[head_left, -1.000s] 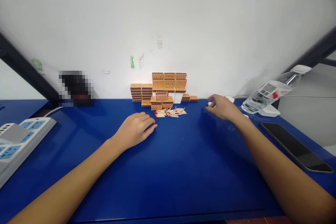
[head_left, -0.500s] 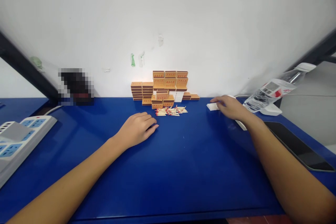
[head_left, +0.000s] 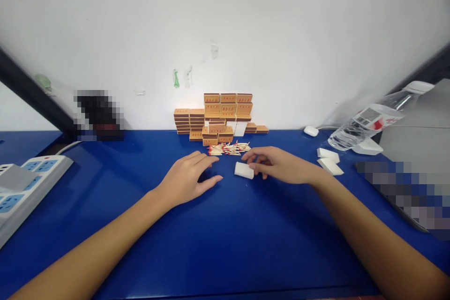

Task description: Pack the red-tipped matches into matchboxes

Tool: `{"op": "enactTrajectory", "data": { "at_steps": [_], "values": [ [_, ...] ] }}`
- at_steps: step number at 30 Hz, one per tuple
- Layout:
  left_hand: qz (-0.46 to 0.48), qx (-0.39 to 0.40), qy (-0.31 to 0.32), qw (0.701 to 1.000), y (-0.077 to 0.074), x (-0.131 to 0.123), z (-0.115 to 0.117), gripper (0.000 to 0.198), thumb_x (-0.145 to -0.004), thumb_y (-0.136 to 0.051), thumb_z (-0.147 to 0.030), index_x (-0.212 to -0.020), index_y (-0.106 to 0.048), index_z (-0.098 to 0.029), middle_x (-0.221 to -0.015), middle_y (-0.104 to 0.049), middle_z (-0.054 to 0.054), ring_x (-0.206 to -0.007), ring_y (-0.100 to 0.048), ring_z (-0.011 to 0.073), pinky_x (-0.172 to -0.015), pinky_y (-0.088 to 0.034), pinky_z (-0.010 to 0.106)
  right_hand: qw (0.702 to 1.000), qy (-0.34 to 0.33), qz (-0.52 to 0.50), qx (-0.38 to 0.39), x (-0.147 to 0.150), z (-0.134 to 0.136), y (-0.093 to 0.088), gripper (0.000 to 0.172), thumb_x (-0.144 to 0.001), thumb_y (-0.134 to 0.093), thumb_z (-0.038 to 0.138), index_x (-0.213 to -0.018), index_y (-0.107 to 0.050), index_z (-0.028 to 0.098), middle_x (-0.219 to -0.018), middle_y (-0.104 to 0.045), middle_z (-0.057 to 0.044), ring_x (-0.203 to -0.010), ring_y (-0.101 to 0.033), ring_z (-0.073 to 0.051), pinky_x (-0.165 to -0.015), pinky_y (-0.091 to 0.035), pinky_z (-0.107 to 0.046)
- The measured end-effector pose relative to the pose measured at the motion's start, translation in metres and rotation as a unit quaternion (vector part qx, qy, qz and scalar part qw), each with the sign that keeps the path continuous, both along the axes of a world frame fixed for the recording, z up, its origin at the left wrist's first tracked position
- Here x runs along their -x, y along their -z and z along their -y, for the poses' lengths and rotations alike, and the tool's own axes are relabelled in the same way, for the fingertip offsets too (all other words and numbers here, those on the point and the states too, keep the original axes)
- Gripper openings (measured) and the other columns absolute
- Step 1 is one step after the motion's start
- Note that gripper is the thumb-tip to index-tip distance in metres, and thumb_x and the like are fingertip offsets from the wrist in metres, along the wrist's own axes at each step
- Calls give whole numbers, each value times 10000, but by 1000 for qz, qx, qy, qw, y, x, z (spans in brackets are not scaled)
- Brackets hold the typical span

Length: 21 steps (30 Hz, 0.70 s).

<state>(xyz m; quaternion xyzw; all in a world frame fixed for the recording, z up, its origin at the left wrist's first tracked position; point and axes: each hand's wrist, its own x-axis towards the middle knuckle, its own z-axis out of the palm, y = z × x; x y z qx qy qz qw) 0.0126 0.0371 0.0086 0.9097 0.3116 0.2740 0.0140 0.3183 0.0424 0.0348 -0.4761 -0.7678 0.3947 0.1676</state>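
My right hand [head_left: 281,165] pinches a small white box [head_left: 243,170] at its right end, low over the blue table; it looks like a matchbox's inner tray. To its left, my left hand [head_left: 190,176] is open, thumb and forefinger spread toward the box, holding nothing. Just beyond both hands lies a loose heap of red-tipped matches [head_left: 230,149]. Behind the heap, orange matchboxes [head_left: 228,110] are stacked against the wall, with white trays [head_left: 239,128] among them.
Two similar white pieces [head_left: 329,166] lie at the right, near a tilted plastic bottle [head_left: 365,119] and a small white case [head_left: 311,131]. A blurred flat dark object [head_left: 401,194] rests at the right edge. A power strip [head_left: 38,183] occupies the left side.
My right hand has brought the white box leftward from the far right to the middle. My left hand has opened, its thumb spreading away from the fingers.
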Motion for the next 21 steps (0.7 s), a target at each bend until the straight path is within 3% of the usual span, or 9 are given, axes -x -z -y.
{"op": "enactTrajectory", "data": {
  "at_steps": [4, 7, 11, 15, 18, 21],
  "values": [
    [9, 15, 8, 1000, 3, -4, 1, 549, -947, -720, -533, -1362, -614, -189, -1201, -724, 113, -1076, -664, 284, -955, -582, 464, 998, -15, -57, -6, 26, 11, 3, 226, -975, -605, 310, -1136, -720, 200, -922, -760, -52, -743, -695, -179, -720, -591, -342],
    [6, 35, 21, 999, 6, -4, 0, 467, -922, -760, -501, -1262, -673, -194, -1172, -718, 102, -1070, -652, 275, -955, -576, 461, 997, -5, -79, -19, 36, 13, 9, 214, -971, -586, 240, -1130, -727, 212, -974, -775, -52, -806, -705, -182, -756, -591, -347],
    [8, 55, 36, 998, 7, -4, -1, 276, -952, -737, -430, -1092, -716, -193, -1095, -718, 85, -1021, -649, 255, -935, -571, 447, 982, 74, -27, -173, 28, 4, 20, 197, -985, -569, 226, -1088, -737, 226, -1064, -758, -68, -859, -691, -200, -796, -579, -379],
    [8, 70, 36, 997, 6, -5, 1, 494, -926, -760, -474, -1318, -648, -196, -1226, -702, 105, -1162, -626, 290, -1035, -541, 490, 936, 113, 52, -331, 7, -12, 34, 278, -992, -563, 235, -1236, -694, 214, -1157, -682, -124, -1035, -649, -280, -939, -557, -480],
    [-10, 82, 52, 995, 6, -6, 4, 564, -953, -732, -457, -1449, -576, -238, -1389, -638, 116, -1314, -557, 312, -1116, -493, 526, 924, 81, 97, -360, -3, -22, 42, 400, -968, -588, 224, -1364, -643, 200, -1234, -639, -151, -1178, -583, -326, -1049, -508, -542],
    [-16, 84, 59, 995, 6, -7, 5, 431, -982, -697, -423, -1359, -629, -227, -1401, -633, 120, -1333, -546, 315, -1122, -481, 536, 922, 59, 123, -361, -3, -30, 45, 413, -961, -585, 220, -1368, -642, 185, -1289, -624, -162, -1203, -559, -334, -1067, -493, -549]
  ]
}}
